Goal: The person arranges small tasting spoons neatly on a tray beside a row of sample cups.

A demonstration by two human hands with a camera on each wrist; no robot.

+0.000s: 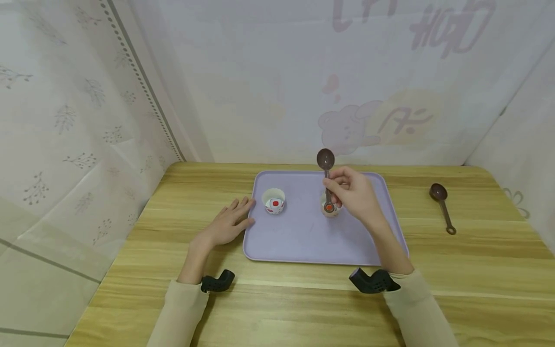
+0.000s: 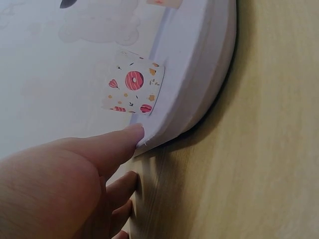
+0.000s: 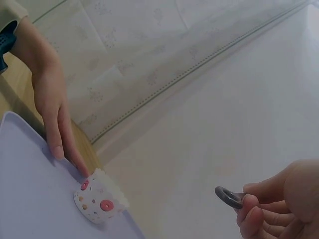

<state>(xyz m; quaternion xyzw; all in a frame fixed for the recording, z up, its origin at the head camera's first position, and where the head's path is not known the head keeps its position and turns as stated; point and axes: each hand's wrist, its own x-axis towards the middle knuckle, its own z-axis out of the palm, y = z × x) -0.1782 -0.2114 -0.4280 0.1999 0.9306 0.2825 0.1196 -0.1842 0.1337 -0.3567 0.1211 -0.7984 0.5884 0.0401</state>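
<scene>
My right hand [image 1: 357, 195] pinches a dark brown measuring spoon [image 1: 325, 159] by its handle, bowl end up and ring end down. In the head view the spoon's ring overlaps the right-hand paper baking cup [image 1: 333, 213], which is partly hidden behind hand and handle. The right wrist view shows the handle's ring [image 3: 228, 197] poking out past the fingertips. With fingers extended, my left hand [image 1: 223, 225] rests at the left edge of a lilac tray [image 1: 299, 243], its thumb against the rim. Just beyond those fingers stands a white paper cup [image 2: 133, 82] printed with donuts.
Right of the tray, a second brown measuring spoon [image 1: 444, 209] lies on the wooden table [image 1: 286, 308]. Patterned curtains [image 1: 243, 86] hang behind the table and along both sides. Each wrist carries a black mount [image 1: 218, 281].
</scene>
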